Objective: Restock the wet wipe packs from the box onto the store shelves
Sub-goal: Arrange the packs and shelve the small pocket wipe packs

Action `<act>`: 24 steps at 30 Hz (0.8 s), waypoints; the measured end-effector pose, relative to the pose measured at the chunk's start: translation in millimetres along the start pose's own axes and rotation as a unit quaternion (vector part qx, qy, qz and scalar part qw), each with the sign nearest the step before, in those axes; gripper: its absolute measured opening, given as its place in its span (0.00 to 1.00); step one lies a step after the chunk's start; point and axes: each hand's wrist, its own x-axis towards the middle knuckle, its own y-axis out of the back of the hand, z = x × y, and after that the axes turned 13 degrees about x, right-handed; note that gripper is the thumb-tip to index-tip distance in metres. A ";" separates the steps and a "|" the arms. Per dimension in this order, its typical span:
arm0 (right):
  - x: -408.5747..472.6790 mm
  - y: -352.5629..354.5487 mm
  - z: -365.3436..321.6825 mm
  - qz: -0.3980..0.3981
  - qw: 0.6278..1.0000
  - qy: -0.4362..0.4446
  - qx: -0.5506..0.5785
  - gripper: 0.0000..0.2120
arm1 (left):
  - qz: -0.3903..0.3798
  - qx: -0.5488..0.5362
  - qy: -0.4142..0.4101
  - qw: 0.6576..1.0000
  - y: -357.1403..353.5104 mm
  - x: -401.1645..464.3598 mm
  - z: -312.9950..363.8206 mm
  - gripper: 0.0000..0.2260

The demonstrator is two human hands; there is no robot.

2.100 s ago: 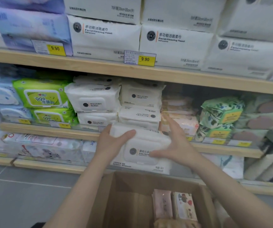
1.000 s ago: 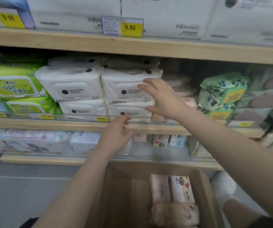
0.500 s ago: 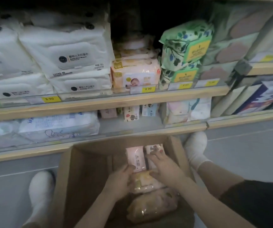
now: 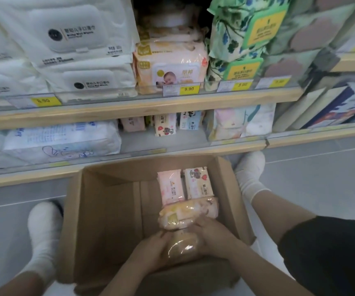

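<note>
Shop aisle, grey floor (image 4: 321, 178), wooden shelves (image 4: 129, 110), cardboard box (image 4: 108, 210), both hands' fingers (image 4: 157, 242) clamped on orange pack (image 4: 183, 248).

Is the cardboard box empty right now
No, the cardboard box holds several packs, and both the left hand and right hand grip an orange pack inside it.

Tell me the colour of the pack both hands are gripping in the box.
Yellowish-orange under clear wrap, the pack shows best in the head view.
</note>
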 end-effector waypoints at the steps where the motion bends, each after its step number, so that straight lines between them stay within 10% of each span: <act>1: -1.8 -1.8 0.2 0.004 1.000 -0.007 0.011 0.26 | -0.007 -0.008 -0.003 1.000 1.2 1.5 0.7 0.25; 9: -7.8 6.3 -5.3 0.015 0.998 -0.038 0.040 0.28 | 0.003 -0.147 0.087 0.985 4.4 11.5 -7.3 0.04; 24: 20.4 8.0 -49.3 0.024 0.999 0.010 0.027 0.27 | 0.059 -0.039 0.239 0.968 35.8 -47.3 -118.3 0.06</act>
